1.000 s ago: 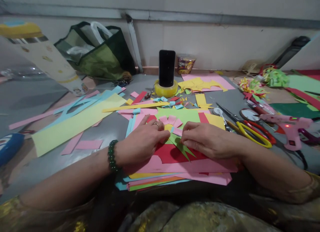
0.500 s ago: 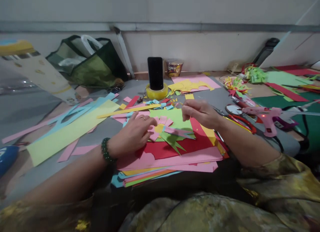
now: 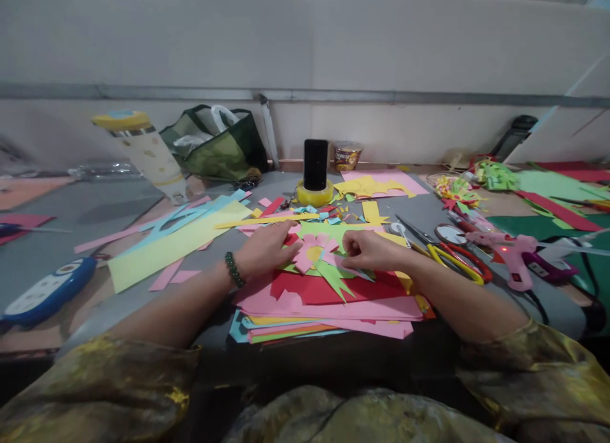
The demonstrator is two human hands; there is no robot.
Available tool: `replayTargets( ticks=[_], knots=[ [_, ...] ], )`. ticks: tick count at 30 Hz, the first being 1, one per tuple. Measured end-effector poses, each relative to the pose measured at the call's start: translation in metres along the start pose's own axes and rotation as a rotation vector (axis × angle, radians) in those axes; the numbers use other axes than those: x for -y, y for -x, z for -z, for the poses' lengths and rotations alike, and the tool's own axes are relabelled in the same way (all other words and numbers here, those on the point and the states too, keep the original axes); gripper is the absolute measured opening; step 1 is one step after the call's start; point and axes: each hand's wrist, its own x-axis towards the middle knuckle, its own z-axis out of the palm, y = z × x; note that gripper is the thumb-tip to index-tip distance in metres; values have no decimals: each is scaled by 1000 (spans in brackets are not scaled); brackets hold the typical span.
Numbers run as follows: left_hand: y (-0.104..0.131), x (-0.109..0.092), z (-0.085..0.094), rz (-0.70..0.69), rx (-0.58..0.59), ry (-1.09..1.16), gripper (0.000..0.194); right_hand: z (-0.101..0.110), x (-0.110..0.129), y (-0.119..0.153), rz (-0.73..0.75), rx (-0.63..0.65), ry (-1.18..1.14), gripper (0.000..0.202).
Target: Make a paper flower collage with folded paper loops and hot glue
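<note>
A pink paper flower point(image 3: 301, 261) with a round yellow centre point(image 3: 313, 254) lies on light green paper. My left hand point(image 3: 272, 245) rests at its left side, fingers stretched out and thumb by the petals. At the flower's right, my right hand point(image 3: 370, 250) is closed, fingertips curled down over a pink strip; what they pinch, if anything, is hidden. A pointed green paper leaf point(image 3: 336, 283) sticks out below the flower. Beneath lie a red sheet point(image 3: 366, 290) and a stack of pink sheets point(image 3: 328, 308).
Scissors with yellow handles point(image 3: 456, 265) and a pink glue gun point(image 3: 517, 245) with a red light lie at the right. A phone point(image 3: 315, 163) stands in a tape roll point(image 3: 314, 194) behind coloured scraps. Paper strips point(image 3: 178, 243), a bottle point(image 3: 152, 157) and a blue-and-white object point(image 3: 51, 292) are at left.
My right hand has come down and left, from above the paper to the flower's right side. My left hand has shifted slightly off the petals. The camera view has tilted up.
</note>
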Motion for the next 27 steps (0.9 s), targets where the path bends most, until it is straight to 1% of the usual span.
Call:
replayTargets(
  ticks=[4, 8, 11, 13, 14, 17, 20, 24, 27],
  knots=[
    [-2, 2, -1, -30, -13, 26, 58, -5, -5, -2, 36, -4, -145, 21],
    [-3, 4, -1, -39, -69, 105, 58, -7, -8, -3, -1, 16, -315, 20],
    [-5, 6, -2, -14, -32, 104, 60, -8, -7, -3, -40, 93, -379, 22],
    [-7, 9, -3, -1, -7, 93, 62, -9, -6, -4, -46, 140, -402, 29],
    [-8, 10, -4, -4, -6, 96, 62, -10, -6, -4, -40, 143, -417, 34],
    [-10, 11, -5, -14, -5, 133, 62, -13, -7, -7, -29, 87, -477, 42],
    [-11, 11, -5, -6, 12, 183, 60, -17, -9, -9, -60, 34, -532, 47],
    [-12, 11, -10, -10, 28, 351, 63, -22, -11, -12, -84, 23, -655, 52],
    [-14, 13, -15, -22, 29, 473, 64, -23, -9, -13, -94, -10, -735, 51]
  ],
)
